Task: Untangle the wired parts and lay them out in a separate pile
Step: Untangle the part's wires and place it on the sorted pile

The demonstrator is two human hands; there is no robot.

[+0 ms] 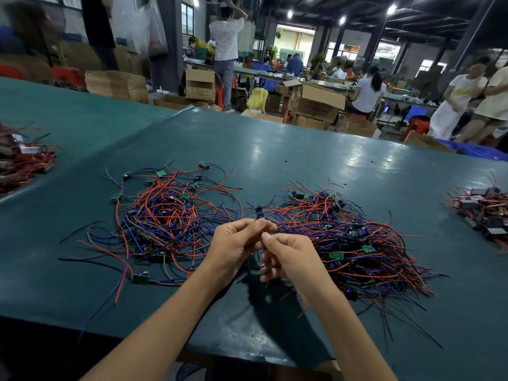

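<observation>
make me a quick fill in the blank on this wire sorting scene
1. One wired part is pinched by the left hand and the right hand, that is by ____ of them.
2. Wires in the left pile are red, black and ____.
3. The small circuit board in the right pile is coloured ____.
4. The boxes beyond the table are made of ____.

Missing words: both; blue; green; cardboard
</observation>
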